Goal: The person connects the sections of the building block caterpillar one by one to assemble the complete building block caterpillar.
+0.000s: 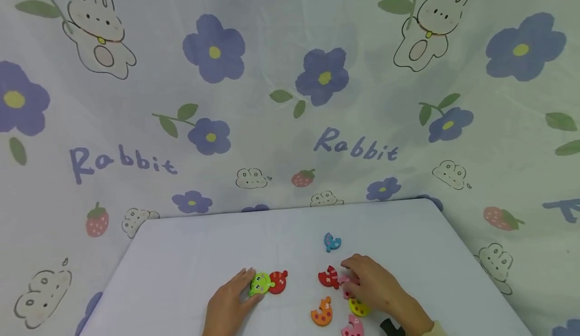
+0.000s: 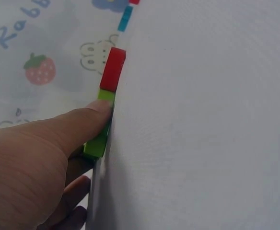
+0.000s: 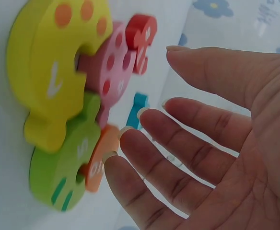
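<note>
My left hand (image 1: 228,300) pinches a green caterpillar-head puzzle piece (image 1: 260,284) between thumb and fingers. Joined to its right side is a red puzzle piece (image 1: 278,282) numbered 2. In the head view my right hand (image 1: 371,283) hovers over a cluster of number pieces, partly covering them. Its fingers look spread and empty in the right wrist view. Near them lie a yellow piece (image 3: 29,62), a pink spotted piece (image 3: 113,72), a green piece (image 3: 58,167) numbered 5 and an orange piece (image 3: 94,184). A red piece (image 1: 327,278) numbered 8 lies left of the right fingertips.
A blue piece (image 1: 333,243) lies farther back on the white table (image 1: 204,245). An orange piece (image 1: 322,315) numbered 3 and another pink piece (image 1: 352,326) lie nearer the front. Something black (image 1: 390,327) shows by the right wrist. A printed curtain (image 1: 272,139) hangs behind.
</note>
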